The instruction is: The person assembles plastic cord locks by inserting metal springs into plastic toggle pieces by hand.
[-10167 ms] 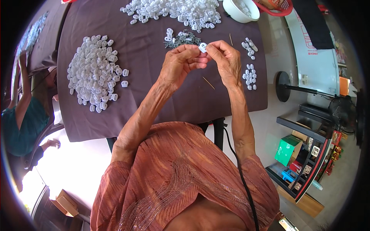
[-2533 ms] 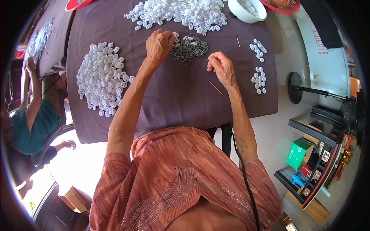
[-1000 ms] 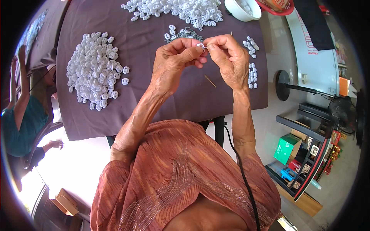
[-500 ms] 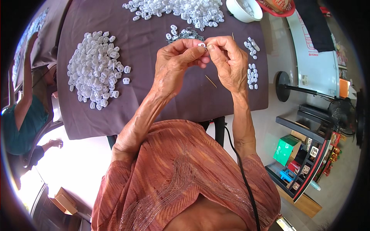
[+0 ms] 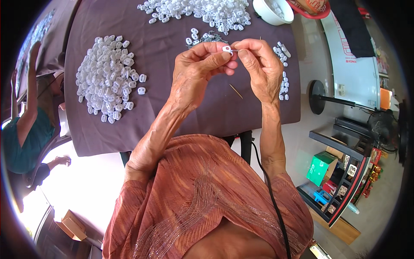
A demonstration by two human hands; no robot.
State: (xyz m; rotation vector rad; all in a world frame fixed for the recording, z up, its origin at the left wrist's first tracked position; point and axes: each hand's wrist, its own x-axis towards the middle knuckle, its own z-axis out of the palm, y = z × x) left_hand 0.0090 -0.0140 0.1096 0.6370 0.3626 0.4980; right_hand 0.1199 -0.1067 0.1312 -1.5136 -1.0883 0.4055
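Note:
My left hand (image 5: 196, 71) and my right hand (image 5: 258, 64) are raised together above a table covered in dark brown cloth (image 5: 172, 103). Between the left thumb and forefinger sits a small white plastic piece (image 5: 227, 49). The right fingertips pinch a tiny metal part against it. Under the hands lies a small heap of dark metal bits (image 5: 211, 38). A big pile of white plastic pieces (image 5: 108, 77) lies to the left, and a thin wooden stick (image 5: 236, 91) rests between my wrists.
Another spread of white pieces (image 5: 202, 11) lies at the far edge beside a white bowl (image 5: 272, 11). Small rows of white pieces (image 5: 283, 82) sit at the right. A person in a teal top (image 5: 23, 129) sits at left. A fan stand (image 5: 336, 97) and shelf (image 5: 340, 172) are right.
About 2.5 s ago both hands were down at the metal bits on the cloth. They have since lifted and come together on the white piece, staying almost still over the last second.

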